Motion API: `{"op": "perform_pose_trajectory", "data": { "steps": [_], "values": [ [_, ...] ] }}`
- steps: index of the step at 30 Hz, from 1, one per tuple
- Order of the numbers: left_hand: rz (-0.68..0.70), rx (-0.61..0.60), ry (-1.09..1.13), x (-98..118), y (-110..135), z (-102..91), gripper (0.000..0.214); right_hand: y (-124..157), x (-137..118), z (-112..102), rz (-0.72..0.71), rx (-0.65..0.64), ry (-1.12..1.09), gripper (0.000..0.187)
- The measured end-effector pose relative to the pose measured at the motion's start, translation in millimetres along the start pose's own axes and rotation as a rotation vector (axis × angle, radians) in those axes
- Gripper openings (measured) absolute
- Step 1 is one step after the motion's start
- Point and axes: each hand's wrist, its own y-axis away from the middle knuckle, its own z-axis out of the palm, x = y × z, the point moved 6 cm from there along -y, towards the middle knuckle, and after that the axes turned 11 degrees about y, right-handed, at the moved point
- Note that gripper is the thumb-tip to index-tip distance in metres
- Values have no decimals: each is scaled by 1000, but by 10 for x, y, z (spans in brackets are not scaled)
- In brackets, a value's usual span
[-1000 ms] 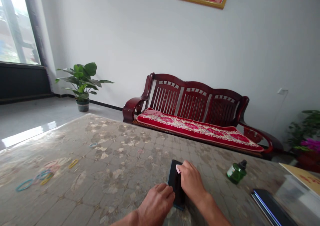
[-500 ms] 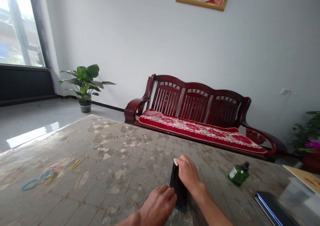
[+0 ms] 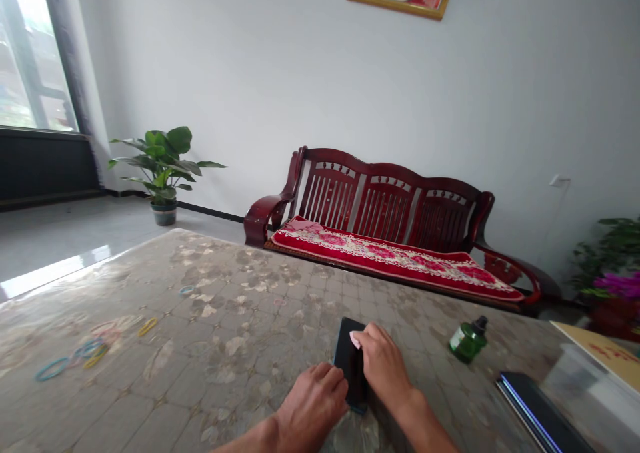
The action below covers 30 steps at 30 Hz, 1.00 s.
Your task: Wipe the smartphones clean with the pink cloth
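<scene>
A black smartphone stands near the front of the table, tilted, its dark screen facing me. My left hand is closed on its lower left edge, with the fingertips curled over the screen. Between the fingers of my right hand is a small pinkish-white piece, perhaps a pad or folded cloth, which touches the upper part of the screen. My right palm hides the phone's right edge.
Several coloured hair ties lie on the patterned tablecloth at left. To the right stand a green bottle, a dark stacked device and a clear plastic box. A wooden bench is behind the table.
My right hand has moved down from the phone's top edge onto its screen, with the pinkish-white piece. The phone has tipped so its screen shows more. My left hand still holds its lower left side.
</scene>
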Motion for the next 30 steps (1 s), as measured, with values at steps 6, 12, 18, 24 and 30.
{"op": "perform_pose_trajectory", "data": {
  "steps": [6,12,18,24,30],
  "values": [
    [-146,21,109,-52,6,-43,26,-98,0,-37,51,-45,56,34],
    [-183,54,127,-56,-25,-2,45,356,-102,-163,-37,-138,-20,32],
    [-192,82,42,-13,-90,14,59,-4,354,-94,192,-1,-294,30],
    [-195,-15,-20,17,-237,25,62,-453,525,246,238,135,-523,23],
    [-89,-91,-121,76,-301,35,60,-475,463,394,225,148,-535,24]
  ]
}}
